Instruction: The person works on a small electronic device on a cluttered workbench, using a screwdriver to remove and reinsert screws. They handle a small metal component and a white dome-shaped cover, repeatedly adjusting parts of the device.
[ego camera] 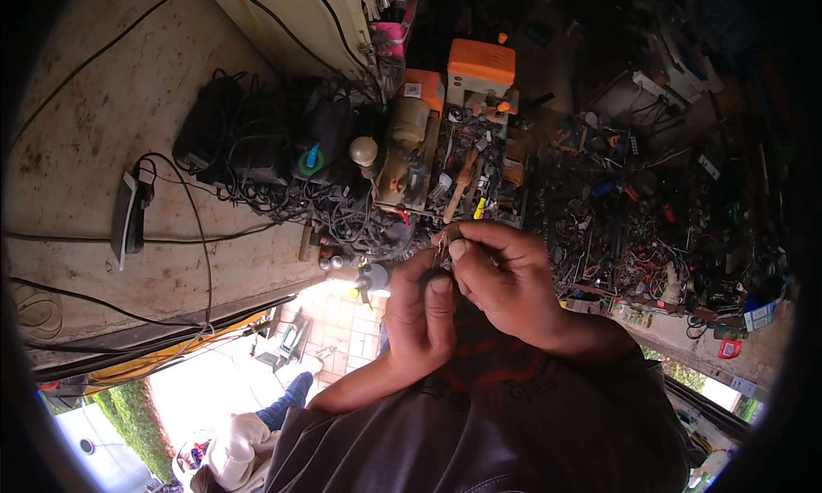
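My left hand [417, 313] and my right hand [514, 281] meet in front of my chest, with fingertips nearly touching. Between the left thumb and fingers is a small dark object [437, 275], mostly hidden by them. A thin, brass-coloured metal piece [442, 244] rises from it, and my right thumb and index finger pinch it near its top. The picture is too small to tell exactly what it is. Just beyond my fingertips lies a wooden-handled tool [457, 194] on a cluttered bench.
A key-cutting machine with an orange cover [481, 63] stands on the bench. Left of it are a round lamp [364, 151], black cased devices [257, 133] and tangled cables [359, 230]. Loose parts and wires [655, 255] fill the right side. A seated person [234, 451] is outside, lower left.
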The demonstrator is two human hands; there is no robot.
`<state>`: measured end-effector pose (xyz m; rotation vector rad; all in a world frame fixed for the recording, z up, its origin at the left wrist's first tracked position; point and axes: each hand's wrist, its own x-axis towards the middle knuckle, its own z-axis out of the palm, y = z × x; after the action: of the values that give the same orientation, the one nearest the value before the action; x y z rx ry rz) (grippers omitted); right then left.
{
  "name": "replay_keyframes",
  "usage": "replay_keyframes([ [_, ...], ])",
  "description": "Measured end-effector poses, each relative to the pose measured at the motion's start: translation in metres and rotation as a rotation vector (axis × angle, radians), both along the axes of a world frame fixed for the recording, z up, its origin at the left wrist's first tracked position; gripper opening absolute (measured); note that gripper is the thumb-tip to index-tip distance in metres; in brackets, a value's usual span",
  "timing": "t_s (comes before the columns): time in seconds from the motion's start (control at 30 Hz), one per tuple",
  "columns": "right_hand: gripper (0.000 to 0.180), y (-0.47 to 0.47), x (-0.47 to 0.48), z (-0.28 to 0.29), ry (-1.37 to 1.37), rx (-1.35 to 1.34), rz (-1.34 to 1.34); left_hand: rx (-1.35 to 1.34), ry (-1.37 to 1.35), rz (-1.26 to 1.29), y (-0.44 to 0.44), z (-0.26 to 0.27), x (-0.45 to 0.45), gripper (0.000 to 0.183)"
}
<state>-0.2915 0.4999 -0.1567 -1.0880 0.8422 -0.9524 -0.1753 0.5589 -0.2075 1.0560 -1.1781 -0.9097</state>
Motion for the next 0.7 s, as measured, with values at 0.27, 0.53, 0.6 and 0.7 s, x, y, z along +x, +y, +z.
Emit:
replay_keyframes([
  [0.27,0.015,0.006,0.002,-0.007,-0.106,0.108,-0.028,-0.055,-0.123,0.009,0.004,-0.010,0.003,0.028],
  [0.53,0.021,0.005,0.005,-0.002,-0.017,0.004,-0.021,0.050,0.172,0.008,0.003,-0.005,-0.001,0.029],
  [0.6,0.021,0.002,0.003,-0.001,0.000,0.002,-0.018,0.075,0.193,0.006,0.002,-0.003,-0.002,0.029],
  [0.7,0.015,0.000,0.002,-0.001,-0.009,0.025,-0.025,0.089,0.233,-0.002,0.002,0.000,-0.003,0.030],
])
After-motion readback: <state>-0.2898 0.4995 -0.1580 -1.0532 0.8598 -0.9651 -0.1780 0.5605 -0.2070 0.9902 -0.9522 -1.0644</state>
